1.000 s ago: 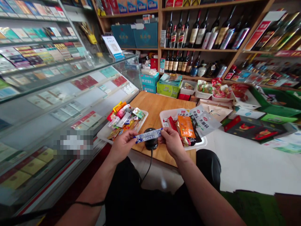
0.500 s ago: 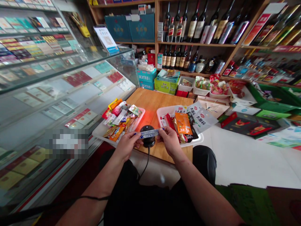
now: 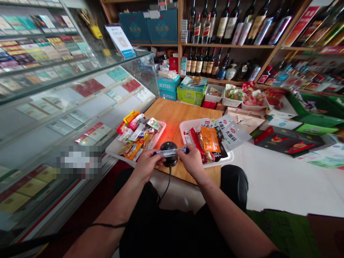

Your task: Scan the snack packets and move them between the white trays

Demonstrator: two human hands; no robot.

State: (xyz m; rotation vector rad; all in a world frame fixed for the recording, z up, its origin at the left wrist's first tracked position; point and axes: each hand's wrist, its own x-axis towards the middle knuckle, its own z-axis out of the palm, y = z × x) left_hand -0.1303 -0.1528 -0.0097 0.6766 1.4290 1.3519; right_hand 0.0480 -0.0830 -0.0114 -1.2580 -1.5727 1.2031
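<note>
A slim blue-and-white packet [image 3: 167,153] is stretched level between my two hands. My left hand [image 3: 146,165] pinches its left end, and my right hand [image 3: 192,159] pinches the right end. Just behind and below the packet stands a black rounded scanner-like device [image 3: 168,145] with a cable, on the wooden table [image 3: 185,109]. A red glow falls on the wood beyond it. To the left, near my left hand, a white tray [image 3: 114,152] holds assorted small snack packets. Another white tray [image 3: 229,157], beside my right hand, contains larger snack bags, an orange one on top.
A glass display counter [image 3: 80,79] with flat packs runs along the left. Shelves of wine bottles [image 3: 222,25] stand at the back. Boxes and snack bins [image 3: 232,103] line the floor behind the table. A black cable [image 3: 168,184] hangs from the table's front edge.
The packet has rolled between my fingers and shows a different, narrower face. Both hands keep their pinch on its ends. The view has shifted slightly.
</note>
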